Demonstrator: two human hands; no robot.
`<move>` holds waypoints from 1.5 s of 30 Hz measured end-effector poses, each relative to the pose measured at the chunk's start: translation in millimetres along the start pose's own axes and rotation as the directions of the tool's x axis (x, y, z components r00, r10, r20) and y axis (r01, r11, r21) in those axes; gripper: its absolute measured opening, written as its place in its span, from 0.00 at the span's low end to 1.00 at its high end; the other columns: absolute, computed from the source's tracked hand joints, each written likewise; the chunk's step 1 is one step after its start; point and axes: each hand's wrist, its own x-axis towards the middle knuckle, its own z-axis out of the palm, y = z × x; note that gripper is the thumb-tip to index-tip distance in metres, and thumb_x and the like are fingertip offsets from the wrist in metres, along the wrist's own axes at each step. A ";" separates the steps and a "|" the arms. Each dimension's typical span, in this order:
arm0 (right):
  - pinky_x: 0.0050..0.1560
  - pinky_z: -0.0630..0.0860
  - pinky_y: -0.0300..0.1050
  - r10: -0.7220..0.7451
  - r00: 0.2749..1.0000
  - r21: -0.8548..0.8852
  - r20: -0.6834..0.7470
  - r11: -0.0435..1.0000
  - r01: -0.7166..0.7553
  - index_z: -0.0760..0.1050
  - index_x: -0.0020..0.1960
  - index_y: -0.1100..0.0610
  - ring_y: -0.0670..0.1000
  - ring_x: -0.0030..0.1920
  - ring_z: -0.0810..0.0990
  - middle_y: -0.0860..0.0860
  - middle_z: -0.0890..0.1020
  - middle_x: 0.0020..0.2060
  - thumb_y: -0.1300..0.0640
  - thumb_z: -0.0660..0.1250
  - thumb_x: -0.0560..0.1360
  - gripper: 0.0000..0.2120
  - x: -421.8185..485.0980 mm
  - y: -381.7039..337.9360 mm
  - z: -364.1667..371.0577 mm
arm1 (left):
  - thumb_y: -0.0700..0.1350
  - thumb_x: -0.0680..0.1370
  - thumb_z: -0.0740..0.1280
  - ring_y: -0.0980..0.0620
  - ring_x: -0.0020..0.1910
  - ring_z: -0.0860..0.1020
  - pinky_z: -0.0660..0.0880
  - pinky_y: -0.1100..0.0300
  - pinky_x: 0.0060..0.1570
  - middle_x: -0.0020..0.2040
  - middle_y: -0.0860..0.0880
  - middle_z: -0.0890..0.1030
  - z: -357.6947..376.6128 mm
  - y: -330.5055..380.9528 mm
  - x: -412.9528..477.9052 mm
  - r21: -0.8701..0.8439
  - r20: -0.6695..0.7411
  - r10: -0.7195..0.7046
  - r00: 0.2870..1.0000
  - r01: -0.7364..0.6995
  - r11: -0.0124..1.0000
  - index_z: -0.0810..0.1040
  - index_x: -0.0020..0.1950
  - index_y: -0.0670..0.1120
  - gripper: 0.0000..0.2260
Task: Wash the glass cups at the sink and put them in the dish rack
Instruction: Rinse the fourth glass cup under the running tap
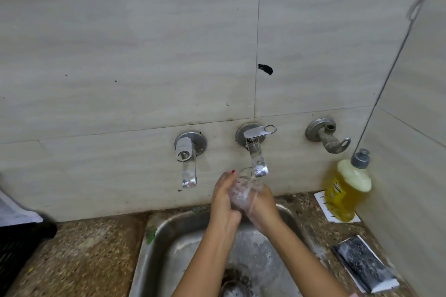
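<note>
A clear glass cup (243,188) is held up under the middle wall tap (257,152), above the steel sink (164,243). Its mouth is tilted up toward the spout. My left hand (223,196) wraps around the cup from the left, fingers curled on its side. My right hand (263,202) grips it from the right and below. Water or suds blur the glass surface. The cup's base is hidden between my palms.
Another tap (187,159) is mounted to the left and an old spout (325,135) to the right. A yellow dish-soap bottle (347,188) stands on the right counter, with a soapy dark scrubber pad (362,263) nearer me. A black rack edge (21,243) shows at far left.
</note>
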 end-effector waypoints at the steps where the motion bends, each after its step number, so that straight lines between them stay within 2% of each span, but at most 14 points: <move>1: 0.33 0.79 0.38 0.172 0.985 0.344 0.028 0.923 -0.171 0.75 0.53 0.72 0.49 0.30 0.81 0.54 0.81 0.29 0.69 0.54 0.78 0.12 -1.9 -0.7 3.6 | 0.34 0.74 0.67 0.50 0.32 0.80 0.78 0.60 0.36 0.41 0.43 0.81 0.6 -0.3 3.3 0.037 -0.010 0.075 0.997 -0.075 0.996 0.74 0.58 0.34 0.13; 4: 0.31 0.80 0.39 0.263 0.940 0.715 0.217 0.613 -0.337 0.78 0.42 0.69 0.52 0.31 0.83 0.59 0.82 0.32 0.65 0.50 0.81 0.19 -6.1 -10.8 9.0 | 0.32 0.72 0.69 0.52 0.32 0.80 0.77 0.61 0.35 0.39 0.44 0.78 -1.4 2.4 3.1 0.172 0.036 0.187 0.982 -0.190 0.967 0.71 0.60 0.38 0.18; 6: 0.36 0.80 0.39 0.265 0.941 0.702 0.212 0.628 -0.336 0.77 0.42 0.68 0.53 0.34 0.82 0.60 0.82 0.34 0.67 0.50 0.80 0.18 -10.2 -18.3 10.3 | 0.34 0.72 0.70 0.51 0.34 0.81 0.76 0.60 0.35 0.40 0.43 0.80 -1.5 5.8 -1.1 0.332 -0.006 0.234 0.972 -0.219 0.917 0.72 0.57 0.36 0.16; 8: 0.42 0.78 0.40 0.250 0.958 0.519 0.140 0.806 -0.286 0.74 0.43 0.66 0.54 0.40 0.80 0.60 0.81 0.37 0.70 0.50 0.79 0.15 -12.0 -19.3 11.7 | 0.37 0.70 0.73 0.47 0.37 0.81 0.76 0.58 0.37 0.42 0.42 0.81 -0.5 11.3 3.1 0.424 -0.072 0.231 0.970 -0.180 0.888 0.74 0.55 0.38 0.16; 10: 0.40 0.76 0.38 0.088 0.996 -0.076 0.017 0.993 -0.087 0.77 0.44 0.64 0.55 0.43 0.80 0.58 0.80 0.40 0.71 0.55 0.77 0.12 -11.0 -14.6 10.1 | 0.43 0.66 0.76 0.43 0.42 0.81 0.78 0.54 0.44 0.46 0.40 0.82 3.5 15.6 -0.5 0.384 -0.090 0.073 0.993 -0.033 0.923 0.76 0.57 0.36 0.23; 13: 0.50 0.73 0.42 -0.203 0.932 -0.796 0.302 0.484 0.363 0.80 0.51 0.63 0.55 0.51 0.79 0.57 0.82 0.48 0.66 0.59 0.75 0.11 -4.8 -6.0 -0.4 | 0.52 0.71 0.68 0.44 0.36 0.82 0.75 0.55 0.47 0.39 0.40 0.82 0.8 18.4 -4.9 0.278 -0.040 -0.244 0.969 0.246 0.928 0.80 0.48 0.35 0.20; 16: 0.50 0.74 0.41 -0.160 0.836 -0.833 0.525 0.104 0.543 0.80 0.51 0.60 0.54 0.51 0.79 0.55 0.82 0.50 0.64 0.58 0.72 0.14 -4.5 -6.5 -14.3 | 0.52 0.76 0.61 0.46 0.30 0.81 0.77 0.59 0.35 0.32 0.43 0.81 -9.9 12.0 -8.6 0.164 0.019 -0.401 0.916 0.393 0.905 0.81 0.39 0.39 0.18; 19: 0.37 0.76 0.34 -0.283 0.685 -0.717 0.672 -0.016 0.697 0.83 0.36 0.56 0.47 0.38 0.82 0.49 0.84 0.37 0.65 0.66 0.57 0.11 -5.8 -2.1 -32.3 | 0.50 0.77 0.60 0.46 0.25 0.79 0.77 0.62 0.24 0.29 0.43 0.80 -18.0 4.2 -12.4 0.033 0.066 -0.420 0.905 0.419 0.907 0.80 0.35 0.37 0.20; 25: 0.45 0.71 0.23 -0.610 0.722 -0.676 0.327 0.383 0.629 0.83 0.41 0.60 0.41 0.43 0.80 0.49 0.84 0.40 0.70 0.64 0.64 0.12 -7.8 11.4 -50.7 | 0.52 0.77 0.60 0.42 0.36 0.80 0.79 0.52 0.34 0.39 0.37 0.82 -14.6 -0.5 -16.7 -0.136 0.162 -0.347 0.924 0.369 0.919 0.77 0.53 0.38 0.18; 31: 0.50 0.78 0.39 -0.075 0.993 0.041 0.094 0.997 0.072 0.77 0.55 0.60 0.53 0.51 0.82 0.52 0.83 0.48 0.62 0.58 0.77 0.11 -20.0 31.5 -18.0 | 0.34 0.70 0.72 0.44 0.38 0.81 0.78 0.57 0.36 0.48 0.39 0.81 -12.9 -6.5 -7.9 0.114 -0.176 0.135 0.975 -0.116 0.987 0.76 0.59 0.37 0.18; 34: 0.33 0.80 0.40 0.199 0.978 0.548 0.058 0.812 -0.198 0.76 0.53 0.64 0.51 0.36 0.84 0.56 0.84 0.38 0.61 0.54 0.80 0.12 -22.0 30.5 -9.3 | 0.32 0.67 0.74 0.50 0.45 0.79 0.74 0.64 0.42 0.50 0.45 0.80 -7.3 -7.5 -18.8 0.524 -0.054 0.491 0.869 -0.394 0.755 0.77 0.49 0.46 0.15; 36: 0.26 0.78 0.37 0.272 0.960 0.728 0.065 0.645 -0.232 0.79 0.47 0.63 0.49 0.30 0.83 0.56 0.84 0.34 0.57 0.53 0.81 0.18 -23.6 28.6 -7.4 | 0.39 0.67 0.76 0.59 0.45 0.76 0.71 0.71 0.44 0.49 0.49 0.77 -9.6 -4.7 -24.6 0.754 0.263 0.639 0.723 -0.567 0.331 0.78 0.49 0.50 0.15; 40: 0.25 0.76 0.36 0.338 0.941 0.849 -0.002 0.497 -0.177 0.74 0.39 0.60 0.49 0.25 0.80 0.53 0.79 0.26 0.54 0.52 0.81 0.18 -21.8 32.9 -0.5 | 0.56 0.68 0.68 0.56 0.43 0.75 0.74 0.67 0.41 0.51 0.51 0.69 -16.0 2.8 -27.9 0.661 0.747 0.375 0.549 -0.675 -0.328 0.76 0.58 0.46 0.22; 45: 0.29 0.79 0.39 0.268 0.964 0.880 0.002 0.457 -0.129 0.78 0.35 0.61 0.50 0.27 0.81 0.53 0.80 0.27 0.51 0.56 0.79 0.22 -22.0 29.7 -4.4 | 0.51 0.70 0.68 0.54 0.51 0.76 0.75 0.61 0.48 0.57 0.52 0.66 -11.0 -5.2 -26.8 0.639 0.768 0.313 0.559 -0.704 -0.310 0.70 0.63 0.46 0.23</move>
